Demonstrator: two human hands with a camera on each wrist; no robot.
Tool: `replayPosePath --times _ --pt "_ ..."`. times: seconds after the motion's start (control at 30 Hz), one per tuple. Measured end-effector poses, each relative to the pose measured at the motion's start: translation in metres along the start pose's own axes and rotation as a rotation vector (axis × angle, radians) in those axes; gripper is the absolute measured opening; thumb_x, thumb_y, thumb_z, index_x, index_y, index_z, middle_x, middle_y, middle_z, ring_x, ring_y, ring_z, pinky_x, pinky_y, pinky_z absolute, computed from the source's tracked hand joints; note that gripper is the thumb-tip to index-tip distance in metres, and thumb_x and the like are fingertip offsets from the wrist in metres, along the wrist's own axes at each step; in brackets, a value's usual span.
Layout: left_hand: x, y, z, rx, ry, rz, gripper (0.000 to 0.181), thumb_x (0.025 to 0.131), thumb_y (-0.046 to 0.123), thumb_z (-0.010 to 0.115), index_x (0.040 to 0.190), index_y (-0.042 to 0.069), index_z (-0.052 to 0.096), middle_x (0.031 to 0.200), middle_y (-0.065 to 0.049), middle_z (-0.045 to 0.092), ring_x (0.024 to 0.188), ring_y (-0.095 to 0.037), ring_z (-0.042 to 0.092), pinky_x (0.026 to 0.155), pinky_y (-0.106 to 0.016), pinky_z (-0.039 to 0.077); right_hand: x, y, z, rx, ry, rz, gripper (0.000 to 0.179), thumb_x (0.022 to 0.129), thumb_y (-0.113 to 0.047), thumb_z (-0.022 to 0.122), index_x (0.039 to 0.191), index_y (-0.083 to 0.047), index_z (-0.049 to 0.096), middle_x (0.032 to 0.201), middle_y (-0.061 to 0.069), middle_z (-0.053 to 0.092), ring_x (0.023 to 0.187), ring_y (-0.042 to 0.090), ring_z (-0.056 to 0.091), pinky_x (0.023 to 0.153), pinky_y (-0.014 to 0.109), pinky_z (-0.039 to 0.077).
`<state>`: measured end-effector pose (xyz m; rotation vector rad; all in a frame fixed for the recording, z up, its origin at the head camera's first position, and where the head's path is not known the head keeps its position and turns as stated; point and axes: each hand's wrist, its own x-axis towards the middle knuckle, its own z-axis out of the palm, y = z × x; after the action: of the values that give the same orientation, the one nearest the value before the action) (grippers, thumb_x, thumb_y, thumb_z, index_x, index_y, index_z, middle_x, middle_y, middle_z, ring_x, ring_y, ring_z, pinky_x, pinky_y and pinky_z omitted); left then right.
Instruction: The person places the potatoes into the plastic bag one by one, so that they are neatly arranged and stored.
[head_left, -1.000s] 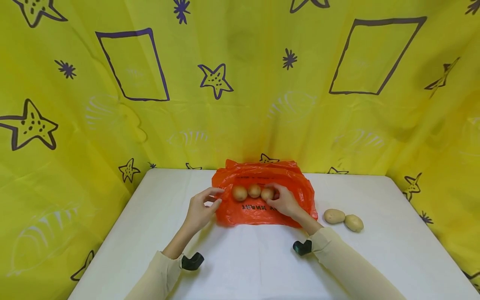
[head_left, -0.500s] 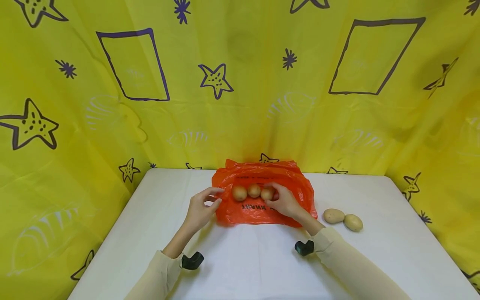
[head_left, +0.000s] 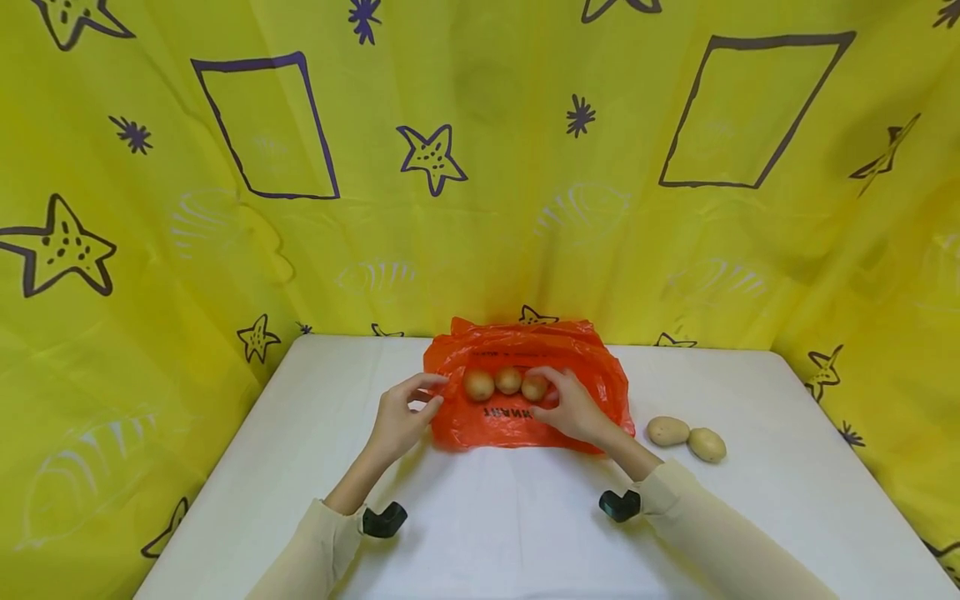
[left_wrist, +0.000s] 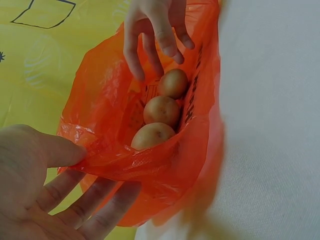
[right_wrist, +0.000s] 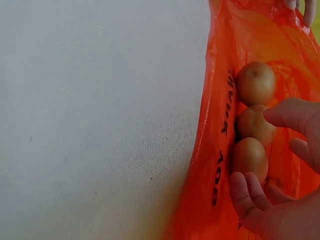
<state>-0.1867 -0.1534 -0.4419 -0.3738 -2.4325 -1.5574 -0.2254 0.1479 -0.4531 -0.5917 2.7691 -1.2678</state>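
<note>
An orange-red plastic bag with dark lettering lies with its mouth spread. Inside it three potatoes stand in a row: a left one, a middle one and a right one. My left hand pinches the bag's edge at its left side; the left wrist view shows the thumb over the film and the fingers beneath it. Beside the right potato my right hand is spread, thumb and fingers parted around its near end, gripping nothing.
Two more potatoes lie on the white table to the right of the bag, a left one and a right one, end to end. A yellow curtain with drawn stars hangs behind the table and along both sides.
My right hand has loosened from the right potato, its thumb and fingers spreading wider, and its wrist has shifted slightly right. My left hand stays at the bag's edge.
</note>
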Motion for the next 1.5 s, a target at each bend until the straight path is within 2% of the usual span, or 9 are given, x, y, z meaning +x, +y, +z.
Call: replayPosePath --times 0.2,0.47,0.7,0.9,1.2,1.33,1.5 --pt "0.001 -0.001 0.0 0.007 -0.007 -0.003 0.026 0.093 -0.001 0.07 0.115 0.011 0.075 0.112 -0.007 0.072 0.09 -0.026 0.069 0.072 -0.025 0.059 -0.006 -0.004 -0.002 0.022 -0.018 -0.016 0.058 0.087 -0.006 0.079 0.14 -0.009 0.055 0.117 0.022 0.05 0.087 0.031 0.056 0.068 0.026 0.051" --pt "0.001 -0.002 0.001 0.005 -0.006 0.0 0.025 0.093 -0.002 0.07 0.115 0.01 0.076 0.113 -0.008 0.072 0.09 -0.026 0.069 0.071 -0.024 0.058 -0.016 -0.012 -0.004 0.082 -0.069 -0.027 0.063 0.089 -0.008 0.078 0.146 -0.011 0.05 0.137 0.023 0.047 0.097 0.034 0.062 0.074 0.028 0.056" --pt "0.001 -0.001 0.001 -0.003 -0.006 0.003 0.025 0.093 -0.002 0.07 0.114 0.01 0.076 0.113 -0.009 0.072 0.09 -0.027 0.07 0.071 -0.024 0.059 -0.022 -0.02 -0.007 0.066 -0.069 -0.128 0.064 0.089 -0.008 0.079 0.145 -0.008 0.05 0.131 0.022 0.053 0.099 0.037 0.061 0.072 0.028 0.056" --pt "0.001 -0.001 0.0 -0.003 -0.008 -0.013 0.026 0.093 -0.001 0.07 0.116 0.01 0.075 0.115 -0.008 0.072 0.091 -0.027 0.07 0.071 -0.024 0.059 -0.029 -0.026 -0.01 0.073 -0.077 -0.178 0.063 0.089 -0.008 0.079 0.144 -0.005 0.051 0.128 0.021 0.057 0.098 0.037 0.059 0.069 0.026 0.055" --pt "0.001 -0.001 0.0 -0.004 -0.004 0.0 0.026 0.093 -0.002 0.07 0.115 0.01 0.075 0.115 -0.009 0.072 0.091 -0.027 0.07 0.07 -0.023 0.059 -0.033 -0.028 -0.012 0.045 -0.08 -0.211 0.059 0.088 -0.01 0.081 0.141 -0.009 0.055 0.122 0.008 0.06 0.09 0.03 0.06 0.067 0.025 0.054" --pt "0.001 -0.002 0.0 -0.007 -0.003 0.008 0.026 0.093 -0.003 0.07 0.115 0.01 0.075 0.116 -0.009 0.072 0.091 -0.028 0.07 0.069 -0.022 0.058 -0.036 -0.03 -0.014 0.04 -0.082 -0.229 0.059 0.089 -0.01 0.08 0.141 -0.01 0.055 0.123 0.007 0.061 0.09 0.033 0.06 0.068 0.026 0.054" --pt "0.001 -0.003 0.001 -0.01 -0.005 0.011 0.026 0.092 -0.003 0.07 0.115 0.009 0.075 0.115 -0.009 0.072 0.09 -0.028 0.07 0.068 -0.022 0.058 -0.039 -0.031 -0.015 0.047 -0.082 -0.242 0.057 0.09 -0.01 0.079 0.141 -0.011 0.055 0.126 0.008 0.062 0.092 0.035 0.062 0.072 0.035 0.058"
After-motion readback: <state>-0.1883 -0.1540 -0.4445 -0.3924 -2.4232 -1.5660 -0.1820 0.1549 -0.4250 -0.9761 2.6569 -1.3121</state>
